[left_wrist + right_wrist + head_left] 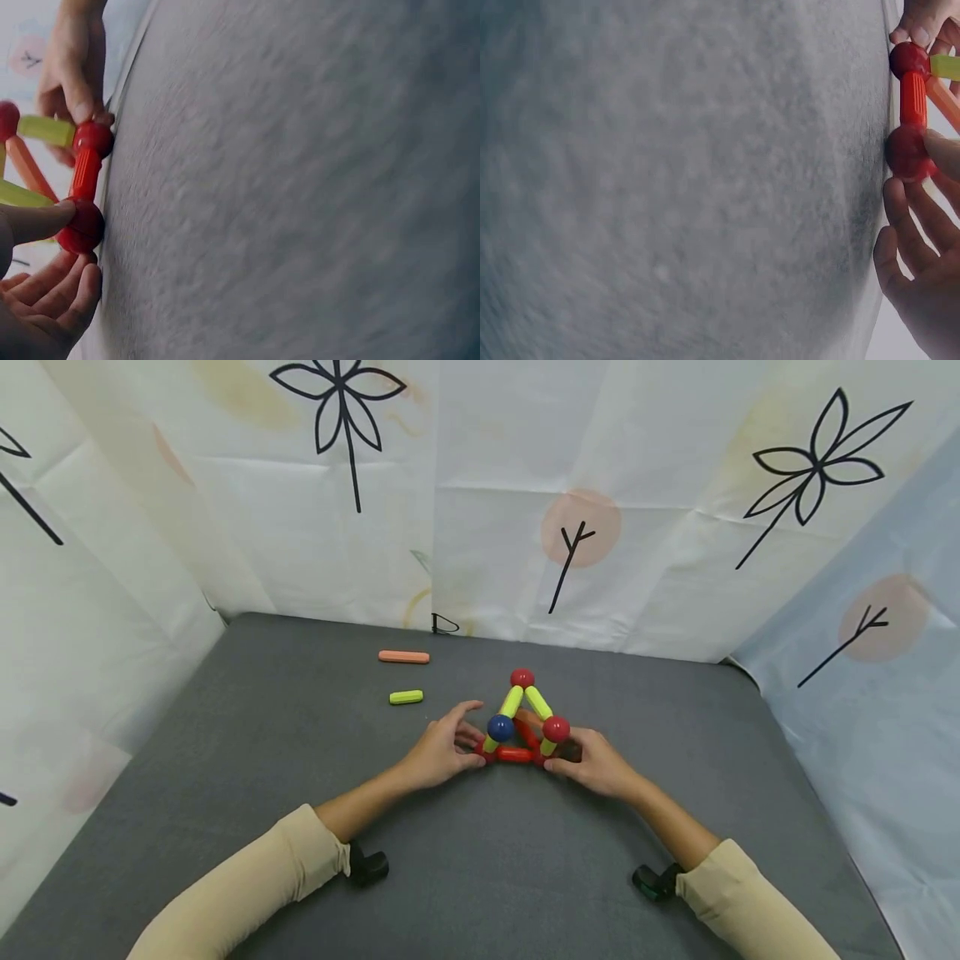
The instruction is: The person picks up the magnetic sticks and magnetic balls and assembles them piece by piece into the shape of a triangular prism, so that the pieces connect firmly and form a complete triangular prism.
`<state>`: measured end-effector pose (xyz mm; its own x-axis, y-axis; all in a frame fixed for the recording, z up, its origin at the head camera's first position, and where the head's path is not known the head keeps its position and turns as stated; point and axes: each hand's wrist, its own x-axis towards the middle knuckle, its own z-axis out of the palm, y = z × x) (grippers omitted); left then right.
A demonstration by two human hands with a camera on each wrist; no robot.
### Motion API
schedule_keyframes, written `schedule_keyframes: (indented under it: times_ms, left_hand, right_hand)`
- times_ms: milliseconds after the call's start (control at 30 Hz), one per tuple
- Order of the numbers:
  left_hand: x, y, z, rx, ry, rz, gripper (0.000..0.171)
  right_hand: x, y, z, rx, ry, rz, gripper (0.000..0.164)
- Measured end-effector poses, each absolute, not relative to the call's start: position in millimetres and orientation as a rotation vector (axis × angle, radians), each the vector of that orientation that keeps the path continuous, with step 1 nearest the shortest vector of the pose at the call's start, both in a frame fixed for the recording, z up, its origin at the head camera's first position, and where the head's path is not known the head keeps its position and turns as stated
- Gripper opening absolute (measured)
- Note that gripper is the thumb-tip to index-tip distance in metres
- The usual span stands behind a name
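Note:
Several balls and rods, looking like a magnetic building set, form a standing frame on the grey table. At its lower left corner my left hand (441,753) holds a red ball (81,226) between thumb and fingers. My right hand (602,765) pinches the lower right red ball (908,153), its thumb against the side. A red rod (515,755) joins these two balls along the front. Yellow-green rods rise from them to a blue ball (501,727) and another red ball (556,729). Further yellow-green rods (537,702) lead to a red ball (522,677) beyond. The fingers partly hide an orange rod.
To the left of the frame, a loose orange rod (403,657) lies near the back edge of the table (300,710), with a short yellow-green rod (406,697) in front of it. A white patterned curtain (495,527) hangs behind the table and along its sides.

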<state>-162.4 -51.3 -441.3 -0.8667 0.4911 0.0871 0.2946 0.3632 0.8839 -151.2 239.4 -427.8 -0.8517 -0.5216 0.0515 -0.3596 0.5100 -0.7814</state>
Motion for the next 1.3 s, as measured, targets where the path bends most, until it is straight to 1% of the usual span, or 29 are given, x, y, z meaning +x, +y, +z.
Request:
schedule_keyframes:
  times_ms: [167,400,467,567,667,733,800,900,1100,1167,1300]
  left_hand:
    - [-174,-52,-444,0.718,2.406,1.521,0.078]
    - [-188,-60,-444,0.729,2.376,1.512,0.075]
    - [-194,-67,-439,0.746,2.375,1.523,0.069]
    - [-207,-83,-430,0.745,2.438,1.57,0.056]
    - [-225,-103,-424,0.65,2.568,1.646,0.045]
    - [-238,-116,-423,0.538,2.667,1.671,0.042]
    - [-251,-127,-425,0.435,2.74,1.662,0.043]
    - [-267,-140,-430,0.337,2.807,1.572,0.049]
    - [-281,-152,-440,0.276,2.853,1.404,0.059]
    - [-282,-153,-442,0.26,2.863,1.388,0.058]
    - [-282,-153,-445,0.224,2.865,1.381,0.05]
  right_hand:
    - [-155,241,-430,-0.741,2.511,-1.327,0.026]
    - [-160,242,-433,-0.704,2.507,-1.359,0.027]
    - [-160,242,-433,-0.697,2.509,-1.358,0.027]
    - [-161,244,-433,-0.701,2.511,-1.354,0.026]
    - [-161,246,-434,-0.711,2.5,-1.356,0.026]
    - [-162,247,-434,-0.718,2.486,-1.361,0.026]
    - [-162,248,-433,-0.723,2.478,-1.361,0.026]
    - [-162,248,-432,-0.722,2.474,-1.361,0.027]
    - [-162,247,-434,-0.737,2.467,-1.382,0.025]
    - [-163,246,-434,-0.736,2.466,-1.389,0.024]
    - [-163,245,-435,-0.729,2.46,-1.389,0.024]
